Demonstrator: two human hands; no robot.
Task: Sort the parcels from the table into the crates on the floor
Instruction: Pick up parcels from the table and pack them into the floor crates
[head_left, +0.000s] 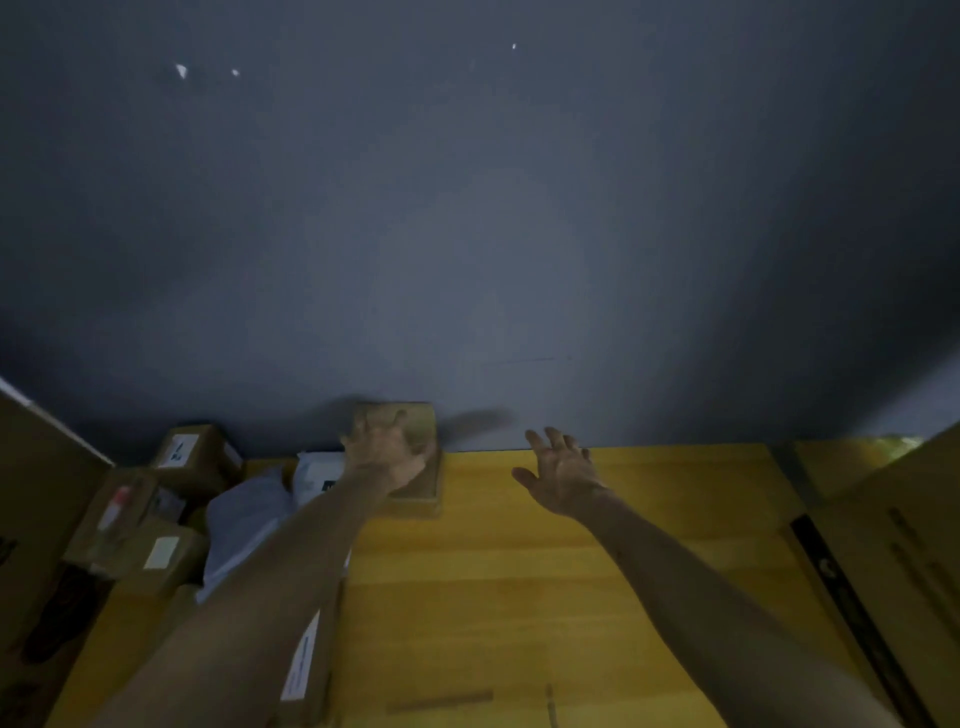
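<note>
The small brown parcel sits at about 11 o'clock on the bench, hard against the grey wall and apparently perched on a flatter cardboard box. My left hand covers it, fingers curled over the top in a grip, though blur softens the detail. My right hand hovers at 1 o'clock near the far edge, fingers spread, holding nothing. Out at 9 to 10 o'clock lie more brown boxes and grey mailer bags, and a long labelled box lies under my left forearm. The crates are out of view, so I cannot say what has been sorted. I judge that plenty remains.
</note>
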